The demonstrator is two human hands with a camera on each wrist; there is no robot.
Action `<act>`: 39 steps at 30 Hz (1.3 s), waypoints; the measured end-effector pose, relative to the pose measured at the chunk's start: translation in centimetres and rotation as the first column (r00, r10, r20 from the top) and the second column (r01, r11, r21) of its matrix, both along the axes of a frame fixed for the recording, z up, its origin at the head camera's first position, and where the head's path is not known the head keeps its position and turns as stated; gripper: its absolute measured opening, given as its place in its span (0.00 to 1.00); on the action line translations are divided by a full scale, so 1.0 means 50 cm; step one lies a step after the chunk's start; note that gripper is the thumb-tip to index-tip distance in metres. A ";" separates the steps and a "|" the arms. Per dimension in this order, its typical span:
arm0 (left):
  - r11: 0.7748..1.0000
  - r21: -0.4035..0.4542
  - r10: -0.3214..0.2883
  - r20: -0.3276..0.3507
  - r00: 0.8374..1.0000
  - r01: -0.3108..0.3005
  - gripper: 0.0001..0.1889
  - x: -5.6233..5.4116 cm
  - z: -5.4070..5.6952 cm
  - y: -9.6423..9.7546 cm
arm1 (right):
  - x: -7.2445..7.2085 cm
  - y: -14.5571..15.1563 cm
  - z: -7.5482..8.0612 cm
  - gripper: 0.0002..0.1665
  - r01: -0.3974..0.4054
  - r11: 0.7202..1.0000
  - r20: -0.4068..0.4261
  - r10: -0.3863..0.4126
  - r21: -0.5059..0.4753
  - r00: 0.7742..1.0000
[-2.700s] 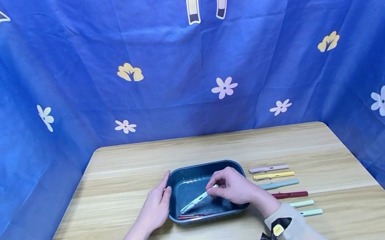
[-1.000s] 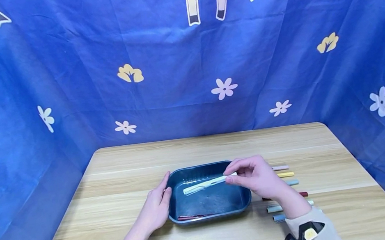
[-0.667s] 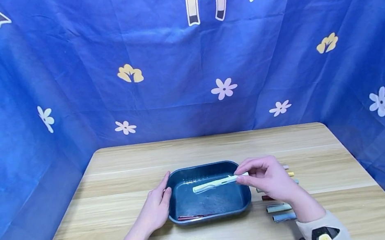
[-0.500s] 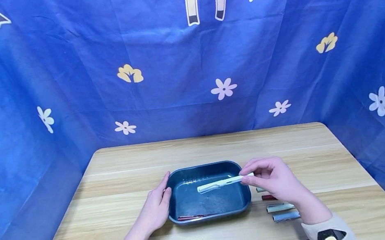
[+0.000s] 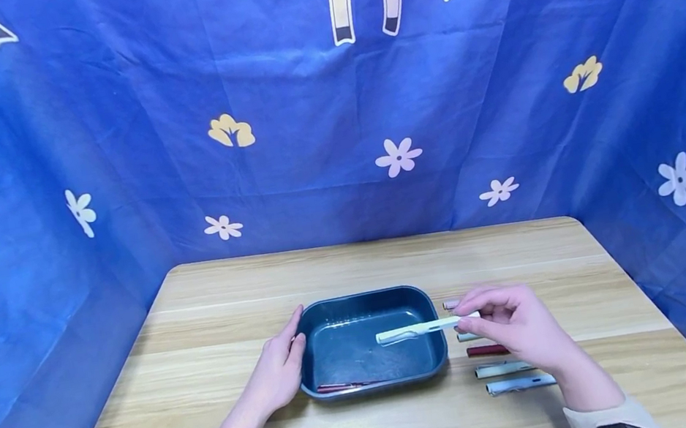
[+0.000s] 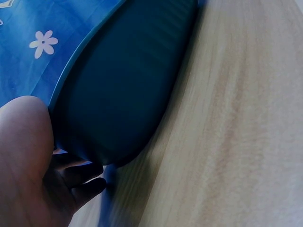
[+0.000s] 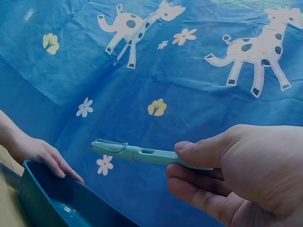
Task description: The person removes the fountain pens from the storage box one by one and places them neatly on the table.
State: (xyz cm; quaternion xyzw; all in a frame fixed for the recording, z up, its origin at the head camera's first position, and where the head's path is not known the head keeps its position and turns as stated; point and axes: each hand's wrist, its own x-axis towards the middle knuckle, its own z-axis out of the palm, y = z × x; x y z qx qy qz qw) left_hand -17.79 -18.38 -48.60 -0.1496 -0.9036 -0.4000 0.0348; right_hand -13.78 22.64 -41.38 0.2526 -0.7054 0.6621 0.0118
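My left hand (image 5: 281, 371) grips the left end of a dark teal box (image 5: 378, 385), thumb at the rim and fingers against the outer wall in the left wrist view. In my right hand (image 5: 519, 324), a mint-green pen (image 7: 125, 150) with a wire clip is pinched by its rear end between thumb and fingers. It hangs level above the box's right rim, clip end pointing left over the inside. A dark red pen (image 5: 342, 386) lies in the box along the near wall.
Right of the box, several pens lie in a column on the wooden table (image 5: 221, 291), partly covered by my right hand: lilac (image 5: 451, 305), dark red (image 5: 487, 350), pale green (image 5: 502, 368) and light blue (image 5: 520, 383) among them. A blue patterned cloth (image 5: 318, 136) surrounds the table.
My right hand has lifted the mint-green pen from inside the box and carried it rightward, turning it nearly level. My left hand and the box have stayed put.
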 end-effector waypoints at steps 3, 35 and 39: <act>1.000 0.001 -0.001 0.001 1.000 0.001 0.28 0.000 -0.001 0.000 | 0.008 0.015 -0.003 0.10 0.007 1.000 -0.013 -0.007 0.014 1.000; 1.000 0.005 0.003 -0.018 1.000 -0.003 0.28 0.003 -0.004 0.002 | 0.105 0.172 -0.087 0.17 0.009 0.999 -0.002 -0.009 -0.039 1.000; 1.000 0.005 0.009 -0.011 1.000 -0.009 0.28 0.003 -0.004 0.002 | 0.124 0.193 -0.100 0.14 0.058 0.998 0.065 -0.059 0.019 0.996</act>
